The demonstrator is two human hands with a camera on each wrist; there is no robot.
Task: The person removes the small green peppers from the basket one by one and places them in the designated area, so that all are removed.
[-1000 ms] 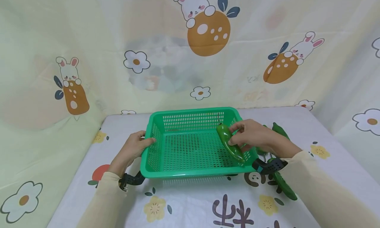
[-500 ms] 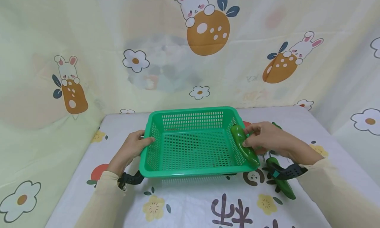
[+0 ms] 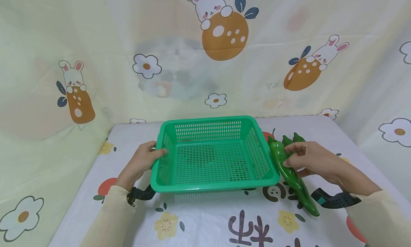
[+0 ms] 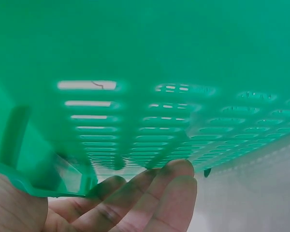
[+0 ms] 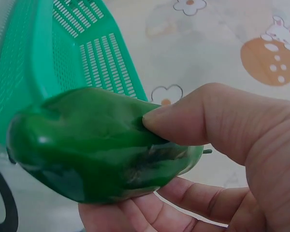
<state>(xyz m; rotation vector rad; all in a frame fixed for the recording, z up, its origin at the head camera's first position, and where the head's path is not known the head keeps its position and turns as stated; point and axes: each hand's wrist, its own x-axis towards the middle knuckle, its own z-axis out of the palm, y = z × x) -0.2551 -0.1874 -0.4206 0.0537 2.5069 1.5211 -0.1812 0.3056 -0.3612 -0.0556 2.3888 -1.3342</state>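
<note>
A green plastic basket (image 3: 208, 189) with slotted walls stands mid-table, and no things show inside it. My left hand (image 3: 142, 164) grips its left rim, thumb over the edge; in the left wrist view, the fingers (image 4: 174, 193) lie under the basket's slotted side. Just outside the basket's right wall, my right hand (image 3: 311, 161) holds a glossy green chili pepper (image 3: 278, 154) between thumb and fingers. The right wrist view shows this pepper (image 5: 87, 145) close up, the thumb (image 5: 176, 123) on one side and fingers beneath it.
Several more green peppers lie right of the basket: one pepper (image 3: 308, 202) reaches toward the front, and others (image 3: 298, 137) sit behind my right hand, partly hidden. A patterned cloth (image 3: 199, 225) covers the table, and a printed curtain (image 3: 179, 36) hangs behind.
My right hand has carried the pepper rightward from above the basket, over the right rim, to beside the other peppers. The left hand and the basket have stayed nearly still.
</note>
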